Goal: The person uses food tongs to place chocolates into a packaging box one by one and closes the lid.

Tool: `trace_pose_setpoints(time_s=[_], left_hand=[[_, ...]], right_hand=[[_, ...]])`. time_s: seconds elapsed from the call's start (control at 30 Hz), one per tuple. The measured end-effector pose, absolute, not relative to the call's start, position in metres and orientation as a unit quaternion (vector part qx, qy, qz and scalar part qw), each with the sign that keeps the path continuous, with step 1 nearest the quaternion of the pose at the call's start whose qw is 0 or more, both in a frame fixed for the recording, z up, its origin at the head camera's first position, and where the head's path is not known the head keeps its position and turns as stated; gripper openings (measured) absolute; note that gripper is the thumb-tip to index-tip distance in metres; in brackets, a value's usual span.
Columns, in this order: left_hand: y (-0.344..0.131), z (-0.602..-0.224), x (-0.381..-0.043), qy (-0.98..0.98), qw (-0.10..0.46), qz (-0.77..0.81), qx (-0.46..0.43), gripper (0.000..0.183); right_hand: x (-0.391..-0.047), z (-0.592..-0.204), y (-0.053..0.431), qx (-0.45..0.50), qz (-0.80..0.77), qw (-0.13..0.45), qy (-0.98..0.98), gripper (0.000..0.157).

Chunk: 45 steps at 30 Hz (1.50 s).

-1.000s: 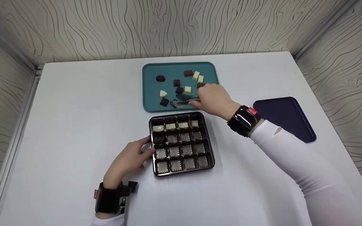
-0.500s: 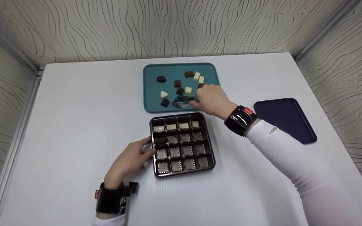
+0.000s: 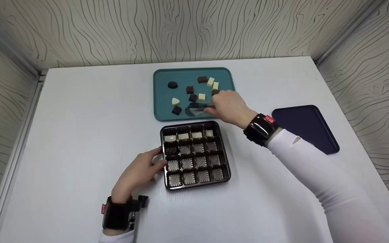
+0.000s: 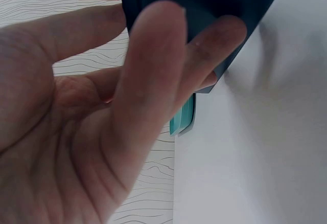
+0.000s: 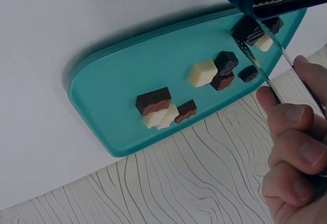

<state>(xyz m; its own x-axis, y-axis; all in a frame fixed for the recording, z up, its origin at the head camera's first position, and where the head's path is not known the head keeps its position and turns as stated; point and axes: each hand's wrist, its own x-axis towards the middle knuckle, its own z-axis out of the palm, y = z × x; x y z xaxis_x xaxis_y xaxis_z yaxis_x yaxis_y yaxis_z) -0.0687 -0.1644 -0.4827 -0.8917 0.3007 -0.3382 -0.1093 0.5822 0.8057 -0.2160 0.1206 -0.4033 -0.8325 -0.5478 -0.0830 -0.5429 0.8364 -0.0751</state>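
In the head view my left hand [image 3: 143,168] rests at the left side of a black sectioned chocolate box [image 3: 198,155]. Its thumb tip lies at the rim, and in the left wrist view extended fingers lean on the outer wall. White chocolates [image 3: 183,136] fill the top row of compartments, with a dark one [image 3: 171,150] below at the left. My right hand [image 3: 229,106] grips metal tongs [image 5: 271,81] by the handles. Their perforated tips are around a dark chocolate [image 5: 248,30] at the near edge of the teal tray [image 3: 162,116].
Several loose white, brown and dark chocolates lie on the teal tray, including a white one [image 3: 175,101] and a dark oval one [image 3: 172,85]. A dark navy tray [image 3: 304,126] sits at the right under my right forearm. Patterned walls [image 3: 194,30] enclose the white table [image 3: 79,135].
The tongs' tips have drawn closer together around the dark chocolate. My left hand and the box have stayed in place.
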Motion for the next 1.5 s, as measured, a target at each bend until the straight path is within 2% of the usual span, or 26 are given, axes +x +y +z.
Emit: trace_pose_setpoints(time_s=[0.2, 0.47, 0.6, 0.8, 1.2, 1.5], left_hand=[[-0.164, -0.482, -0.069, 0.856, 0.231, 0.458, 0.056, 0.060], [-0.167, -0.482, -0.068, 0.852, 0.237, 0.463, 0.060, 0.061], [-0.167, -0.482, -0.069, 0.852, 0.235, 0.464, 0.062, 0.060], [-0.166, -0.481, -0.067, 0.853, 0.231, 0.465, 0.052, 0.058], [-0.164, -0.482, -0.067, 0.851, 0.236, 0.468, 0.043, 0.058], [-0.165, -0.481, -0.067, 0.848, 0.238, 0.472, 0.046, 0.059]], right_hand=[[-0.200, -0.383, 0.132, -0.294, -0.051, 0.031, 0.954, 0.057], [-0.172, -0.358, 0.140, -0.356, -0.057, 0.021, 0.932, 0.054], [-0.160, -0.351, 0.141, -0.389, -0.047, 0.021, 0.920, 0.055], [-0.146, -0.350, 0.140, -0.437, -0.024, 0.017, 0.899, 0.046], [-0.145, -0.351, 0.123, -0.487, 0.028, 0.046, 0.872, 0.053], [-0.148, -0.345, 0.107, -0.506, 0.057, 0.068, 0.858, 0.052]])
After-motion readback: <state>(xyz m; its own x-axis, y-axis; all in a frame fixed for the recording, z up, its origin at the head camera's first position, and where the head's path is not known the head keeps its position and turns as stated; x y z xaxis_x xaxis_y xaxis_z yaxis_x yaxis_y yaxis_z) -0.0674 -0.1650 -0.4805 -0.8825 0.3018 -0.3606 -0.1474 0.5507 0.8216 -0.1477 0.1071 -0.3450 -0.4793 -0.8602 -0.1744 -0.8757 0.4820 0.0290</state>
